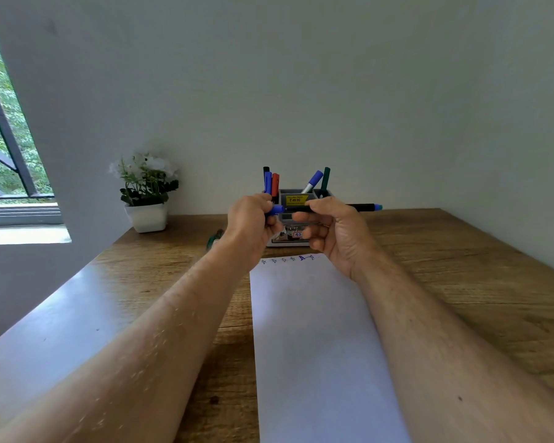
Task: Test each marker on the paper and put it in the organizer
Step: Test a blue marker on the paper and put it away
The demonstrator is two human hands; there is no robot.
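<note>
Marker [360,207]: held level above the far end of the paper [317,330], in front of the organizer [296,199], so the cap can go on or off along its length.
Cap [277,209]: blue, at the marker's left end; whether seated or loose I cannot tell.
Right hand [328,231]: grasps the barrel, steadying it.
Left hand [253,222]: fingers curl round the cap.
Paper: blue test scribbles along its far edge, nearest the organizer.
Organizer: already holds several markers upright or leaning.
Plant [146,190]: stands well left, out of the way.

Soft daylight is admitted through the window [4,129] at left; glare is cast on the counter [61,314], and edges are bent by wide-angle distortion.
</note>
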